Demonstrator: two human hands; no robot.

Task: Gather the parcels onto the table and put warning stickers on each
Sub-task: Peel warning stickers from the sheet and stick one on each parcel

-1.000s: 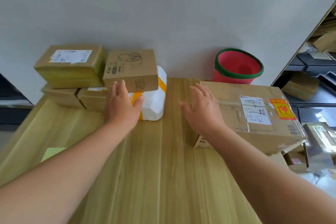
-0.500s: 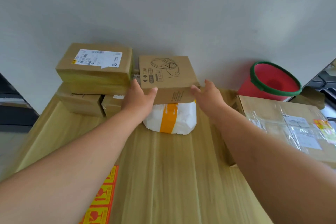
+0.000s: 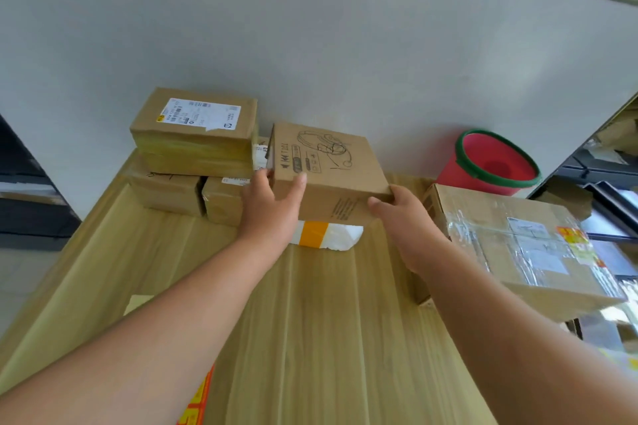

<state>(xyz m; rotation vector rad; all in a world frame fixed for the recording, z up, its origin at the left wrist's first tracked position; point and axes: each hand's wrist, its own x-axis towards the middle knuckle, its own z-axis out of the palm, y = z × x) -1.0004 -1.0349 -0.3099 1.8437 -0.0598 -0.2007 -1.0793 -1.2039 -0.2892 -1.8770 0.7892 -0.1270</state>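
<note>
Large taped parcel (image 3: pixel 518 245) overhangs the table (image 3: pixel 328 338) edge: tip risk if knocked. Headset box (image 3: pixel 328 176), atop the white parcel (image 3: pixel 331 235), is clamped between left hand (image 3: pixel 269 210) and right hand (image 3: pixel 404 221); tilting could spill it

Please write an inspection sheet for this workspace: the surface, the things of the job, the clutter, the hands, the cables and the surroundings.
Surface: wooden table, pushed against a white wall.
Job's things: printed box held over a white parcel; taped box stacked on two small boxes; large box at right, already stickered; sticker sheet at the near edge.
Clutter: pale paper slip at left.
Hands: left hand and right hand both grip the printed box.
Cables: nothing seen.
Surroundings: red bucket; shelving at right.
</note>
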